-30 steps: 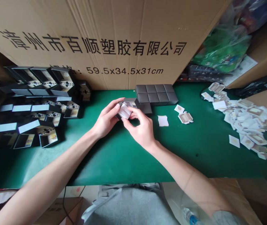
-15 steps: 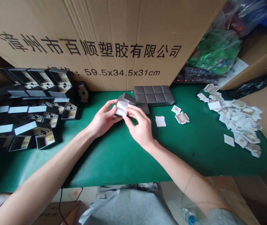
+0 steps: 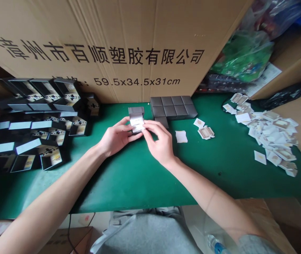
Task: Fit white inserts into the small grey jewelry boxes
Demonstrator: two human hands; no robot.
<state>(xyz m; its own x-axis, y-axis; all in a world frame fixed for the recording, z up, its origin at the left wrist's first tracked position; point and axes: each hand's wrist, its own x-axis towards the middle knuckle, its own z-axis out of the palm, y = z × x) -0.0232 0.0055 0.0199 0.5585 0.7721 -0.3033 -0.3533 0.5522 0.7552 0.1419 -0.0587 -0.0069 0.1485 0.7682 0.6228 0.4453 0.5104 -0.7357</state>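
Between my hands is a small dark jewelry box [image 3: 136, 120] with its lid raised and a white lining inside. My left hand [image 3: 116, 137] grips the box from the left, fingers closed around its side and underside. From the right, my right hand [image 3: 159, 141] pinches the box's front right edge near the lining. Just behind the right hand sit closed dark boxes [image 3: 173, 107], lined up in a block. A square white card [image 3: 181, 137] lies to the right of my right hand, with a white insert piece [image 3: 206, 132] farther right.
Several open dark boxes [image 3: 51, 157] are stacked at the left. A heap of white inserts and cards [image 3: 272, 134] lies at the right of the green table [image 3: 150, 187]. Behind stands a large cardboard carton [image 3: 129, 28]; plastic bags [image 3: 256, 53] fill the back right.
The box has turned from a slant to face me squarely, its lid now more upright and its lining easier to see. Both hands keep hold of it.
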